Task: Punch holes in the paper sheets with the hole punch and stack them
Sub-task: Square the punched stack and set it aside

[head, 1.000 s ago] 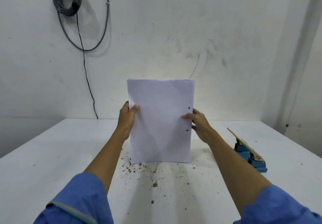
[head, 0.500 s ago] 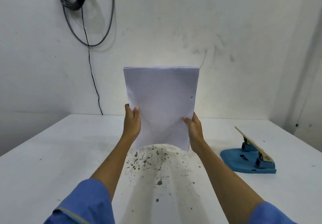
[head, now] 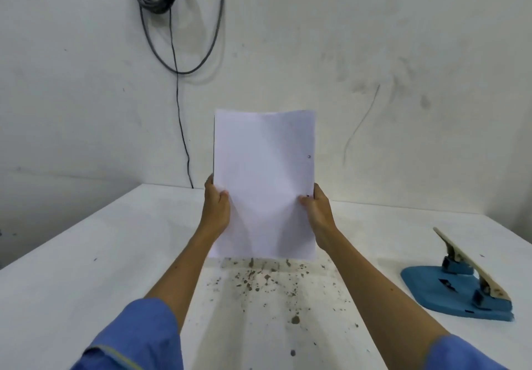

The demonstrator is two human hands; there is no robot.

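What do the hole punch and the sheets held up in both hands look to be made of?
Hole punch: blue base with a matte painted look, likely metal or plastic; the cream lever is worn at its edges. Paper sheets: thin matte white paper, softly creased, with small punched holes near the right edge.

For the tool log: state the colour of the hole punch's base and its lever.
The hole punch has a blue base and a cream lever, seen in the head view.
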